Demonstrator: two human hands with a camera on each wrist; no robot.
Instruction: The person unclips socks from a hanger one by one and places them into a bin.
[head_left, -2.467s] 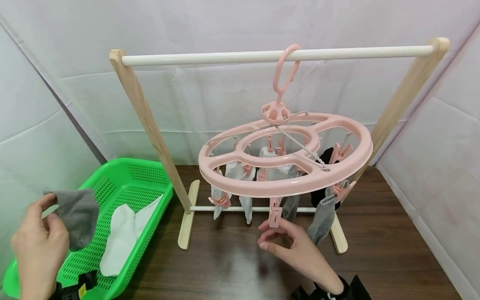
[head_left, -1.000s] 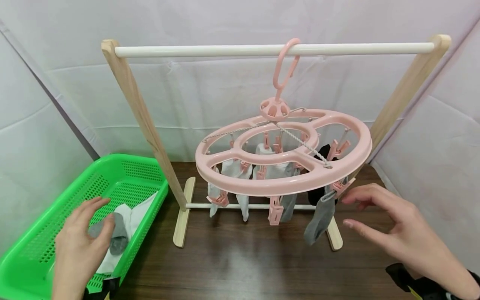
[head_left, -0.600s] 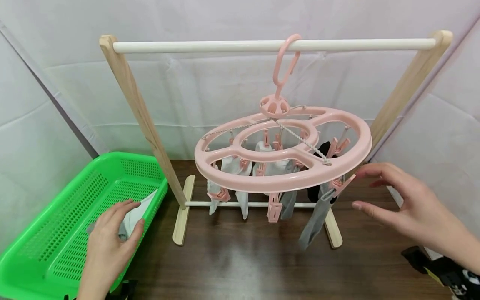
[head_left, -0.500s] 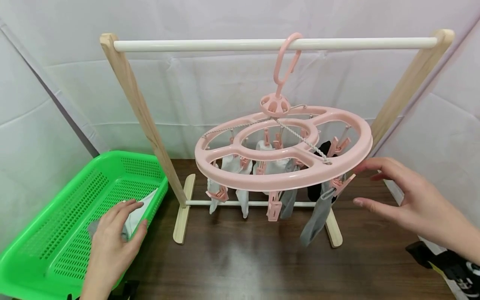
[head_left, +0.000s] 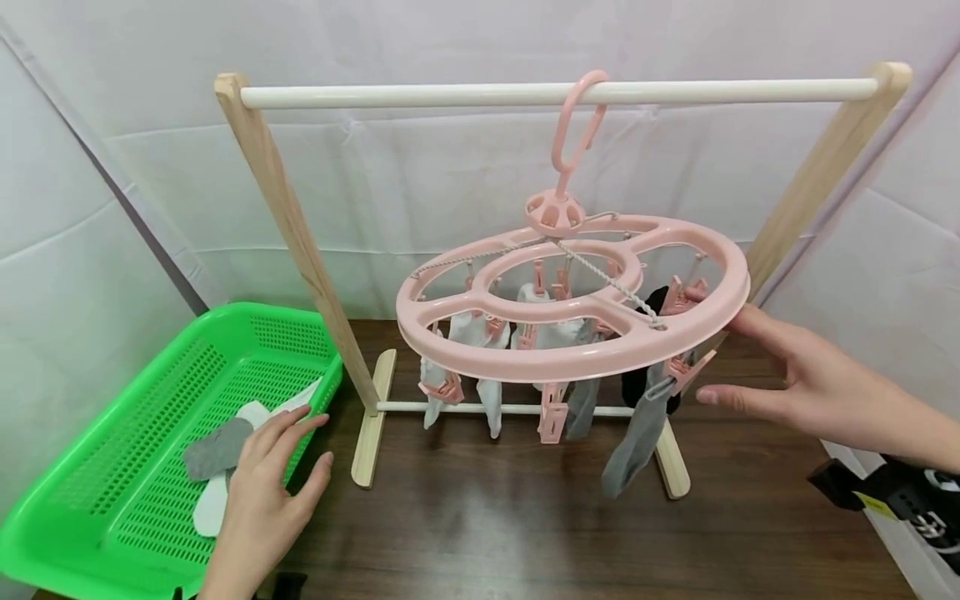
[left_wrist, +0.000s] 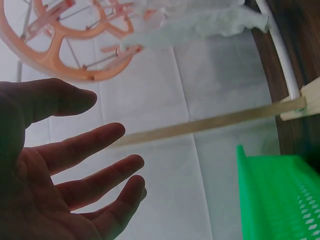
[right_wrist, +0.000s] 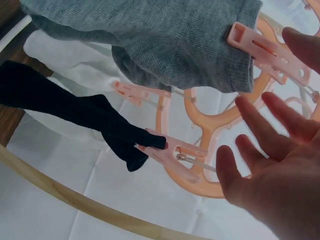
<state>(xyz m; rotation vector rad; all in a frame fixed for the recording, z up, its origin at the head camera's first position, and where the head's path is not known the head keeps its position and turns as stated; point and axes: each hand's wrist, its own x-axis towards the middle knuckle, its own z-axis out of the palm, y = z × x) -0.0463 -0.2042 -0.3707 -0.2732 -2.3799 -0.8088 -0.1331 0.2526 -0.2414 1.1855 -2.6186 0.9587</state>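
A pink oval clip hanger [head_left: 577,362] hangs by its hook, with socks pegged below. My right hand [head_left: 813,383] is at its right rim, fingers reaching in behind the rim and thumb apart below. Near that hand hang a grey sock [head_left: 637,437] and, in the right wrist view, a black sock [right_wrist: 75,105] in a clothespin [right_wrist: 172,155]. My left hand [head_left: 262,492], fingers spread and holding nothing, hovers over the right side of the green basket [head_left: 67,492]. In it a loose grey sock [head_left: 217,448] lies across white socks [head_left: 210,507], partly hidden by the hand.
A wooden stand with a white top bar [head_left: 450,96] carries the hanger; its left post [head_left: 292,242] stands beside the basket. An unused clothespin [head_left: 552,417] dangles at the hanger's front. White cloth walls [head_left: 435,42] enclose the dark wooden table [head_left: 480,533].
My left hand has let go of the grey sock, now in the basket, and moved right. My right hand has left the front clothespin for the hanger's right rim.
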